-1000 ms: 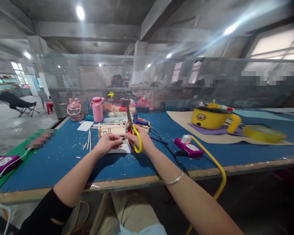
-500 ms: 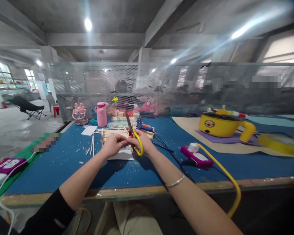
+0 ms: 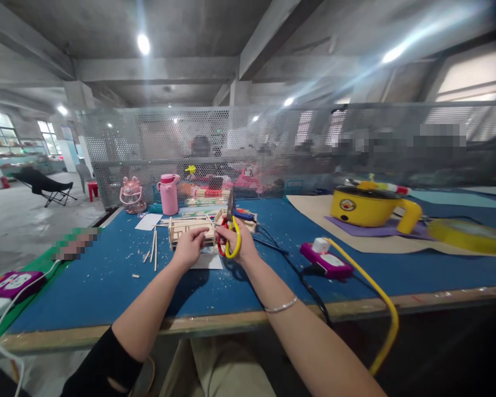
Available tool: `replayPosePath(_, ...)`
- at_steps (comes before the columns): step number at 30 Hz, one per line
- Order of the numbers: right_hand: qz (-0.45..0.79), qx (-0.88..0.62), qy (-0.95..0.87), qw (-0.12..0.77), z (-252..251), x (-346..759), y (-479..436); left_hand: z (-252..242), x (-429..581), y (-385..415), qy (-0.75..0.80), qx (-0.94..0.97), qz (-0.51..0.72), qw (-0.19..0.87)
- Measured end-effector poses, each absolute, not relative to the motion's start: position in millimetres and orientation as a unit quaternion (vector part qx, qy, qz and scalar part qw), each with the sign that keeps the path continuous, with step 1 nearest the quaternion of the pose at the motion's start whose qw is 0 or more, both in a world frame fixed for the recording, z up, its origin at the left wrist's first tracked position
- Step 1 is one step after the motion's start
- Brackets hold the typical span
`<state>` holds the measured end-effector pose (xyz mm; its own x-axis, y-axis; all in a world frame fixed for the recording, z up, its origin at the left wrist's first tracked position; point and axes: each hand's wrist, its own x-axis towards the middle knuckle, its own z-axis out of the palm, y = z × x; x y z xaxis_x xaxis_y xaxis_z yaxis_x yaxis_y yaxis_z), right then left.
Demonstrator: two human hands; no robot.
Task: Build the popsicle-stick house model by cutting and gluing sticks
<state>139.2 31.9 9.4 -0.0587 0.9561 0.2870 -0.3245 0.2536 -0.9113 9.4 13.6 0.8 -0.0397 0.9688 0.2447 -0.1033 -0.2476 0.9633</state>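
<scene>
- Here we are, 2 hands working close over the table (image 3: 119, 298), with a narrow gap between their fingertips
- The right hand (image 3: 244, 242) has the scissors (image 3: 233, 238) firmly in its grasp, yellow and red handles against the fingers, blades pointing up and away from the left hand (image 3: 190, 248)
- That left hand curls in, thumb and forefinger drawn close; whether anything thin sits between them, I cannot tell
- Just beyond the left fingers lies the stick frame (image 3: 182, 227), a small wooden build, and below the fingertips a white sheet (image 3: 210, 261) peeps out
- Left of the left hand, loose sticks (image 3: 155, 251) lie on the table, with a short offcut (image 3: 136, 275) nearer the person
- Behind the right hand rests a blue glue gun (image 3: 244, 215), its cord running off to the right
- For good handling here, I'd say keep the blades turned away while the left fingers do fine work, pinch lightly, and let no wrist or handle knock the frame
- Steadying both wrists low would probably help with pieces this small
- Now the hard parts: the hands cover the near right corner of the frame, the scissors mask part of the glue gun, and I can't make out whether the blades meet
</scene>
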Motion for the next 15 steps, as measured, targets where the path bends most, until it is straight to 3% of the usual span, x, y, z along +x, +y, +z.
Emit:
replayPosePath(3, 0.525, -0.314, -0.512, 0.603, 10, 142, 32, 9, 14, 8, 0.38, 0.384, 0.568, 0.621)
replayPosePath(6, 0.519, -0.307, -0.538, 0.59, 9, 143, 31, 12, 14, 4, 0.361, 0.323, 0.524, 0.701)
replayPosePath(15, 0.494, -0.265, -0.618, 0.551, 9, 139, 24, 11, 14, -2, 0.377, 0.489, 0.551, 0.562)
